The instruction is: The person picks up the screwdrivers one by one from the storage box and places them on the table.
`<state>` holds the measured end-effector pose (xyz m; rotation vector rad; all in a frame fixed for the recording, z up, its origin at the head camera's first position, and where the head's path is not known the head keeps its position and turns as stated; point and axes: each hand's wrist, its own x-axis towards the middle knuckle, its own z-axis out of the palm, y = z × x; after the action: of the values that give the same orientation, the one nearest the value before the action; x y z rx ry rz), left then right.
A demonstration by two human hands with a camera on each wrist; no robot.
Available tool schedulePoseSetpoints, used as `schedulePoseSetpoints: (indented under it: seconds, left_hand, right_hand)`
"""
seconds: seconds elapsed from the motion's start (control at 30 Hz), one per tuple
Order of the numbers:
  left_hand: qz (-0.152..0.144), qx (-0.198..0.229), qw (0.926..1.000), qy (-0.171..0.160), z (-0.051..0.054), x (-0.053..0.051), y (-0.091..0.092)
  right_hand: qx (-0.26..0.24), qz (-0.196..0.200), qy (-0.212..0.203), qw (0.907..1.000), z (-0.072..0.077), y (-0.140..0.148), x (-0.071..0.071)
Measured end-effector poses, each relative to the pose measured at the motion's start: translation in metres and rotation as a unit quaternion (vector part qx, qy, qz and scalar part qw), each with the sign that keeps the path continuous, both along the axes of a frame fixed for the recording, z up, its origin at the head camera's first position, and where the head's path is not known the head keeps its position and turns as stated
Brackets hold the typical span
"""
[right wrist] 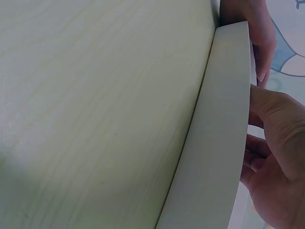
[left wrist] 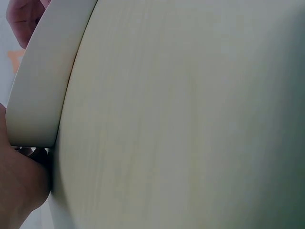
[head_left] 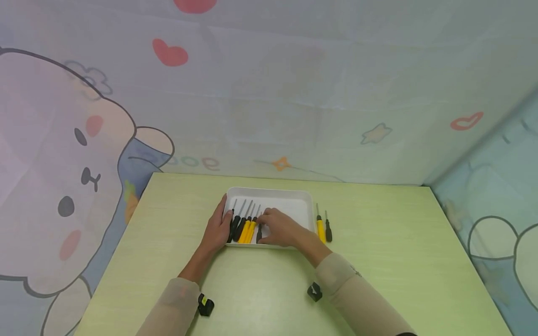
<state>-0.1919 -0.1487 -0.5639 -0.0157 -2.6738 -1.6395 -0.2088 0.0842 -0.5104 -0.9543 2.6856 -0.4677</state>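
Observation:
A shallow white tray [head_left: 294, 199] stands on the table, with several screwdrivers lying side by side in its left half. My left hand [head_left: 216, 233] grips the tray's left side, thumb over the rim; the left wrist view shows that hand [left wrist: 24, 183] at the tray's near corner. Inside the tray, my right hand [head_left: 281, 228] holds a small black screwdriver [head_left: 259, 232] between thumb and fingers. Just left of it lie yellow screwdrivers [head_left: 251, 231], then black-handled screwdrivers [head_left: 239, 229]. In the right wrist view the tray wall [right wrist: 209, 133] hides the right fingertips.
Right of the tray, a yellow screwdriver [head_left: 321, 229] and a black screwdriver [head_left: 329, 232] lie on the pale green table [head_left: 378, 261]. A printed cloth [head_left: 294, 102] hangs behind the table's far edge. Small black devices sit beside both wrists.

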Motion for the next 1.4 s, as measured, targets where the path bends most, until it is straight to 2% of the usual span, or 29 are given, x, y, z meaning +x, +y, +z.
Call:
schedulePoseSetpoints:
  seconds: [0.23,0.5,0.8,1.17,1.4]
  left_hand:
    - [-0.003,0.005,1.0,0.004,0.0,0.0,-0.001]
    - [-0.002,0.002,1.0,0.004,0.0,0.0,-0.001]
    - [-0.009,0.016,0.9998,0.009,0.001,0.001,-0.001]
    - [-0.005,0.011,0.9999,0.007,0.002,0.0,-0.001]
    - [-0.003,0.01,0.9999,0.005,0.001,0.002,-0.001]
  right_hand:
    - [0.004,0.011,0.005,0.9999,0.004,-0.001,0.0]
    - [0.031,0.019,0.005,0.9993,0.012,-0.004,-0.001]
    - [0.08,0.009,0.007,0.9967,0.014,-0.007,-0.002]
    - [0.085,-0.014,-0.002,0.9963,0.019,-0.013,0.001]
    - [0.106,-0.024,0.004,0.994,0.015,-0.017,0.004]
